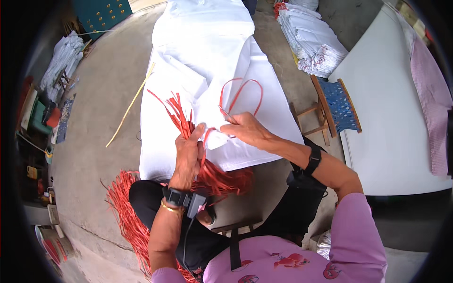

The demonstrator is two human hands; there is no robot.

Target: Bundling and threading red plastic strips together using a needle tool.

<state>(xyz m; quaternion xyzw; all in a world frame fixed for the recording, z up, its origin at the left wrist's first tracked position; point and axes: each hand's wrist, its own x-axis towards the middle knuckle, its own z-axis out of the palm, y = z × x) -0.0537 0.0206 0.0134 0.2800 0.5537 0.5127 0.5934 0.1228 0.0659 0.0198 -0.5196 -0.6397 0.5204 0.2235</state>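
My left hand (187, 151) is closed around a bundle of flat red plastic strips (178, 115). The bundle's cut ends fan out above the fist, and its long tails hang below toward my lap. The thumb presses at the white woven sack cloth (212, 61) beneath. Just to the right, my right hand (247, 129) pinches a thin, pointed metal tool like a large needle (223, 111). A red strand (259, 92) loops over the cloth beyond this hand, and a short length of red strip runs between the two hands. My right fingers partly hide the tool.
More red strips (130, 207) hang beside my left leg. A low stool with a blue patterned seat (339, 104) stands at right, beside a big white panel (391, 108). Folded white sacks (314, 40) lie at back right. A yellow stick (130, 106) lies left of the cloth.
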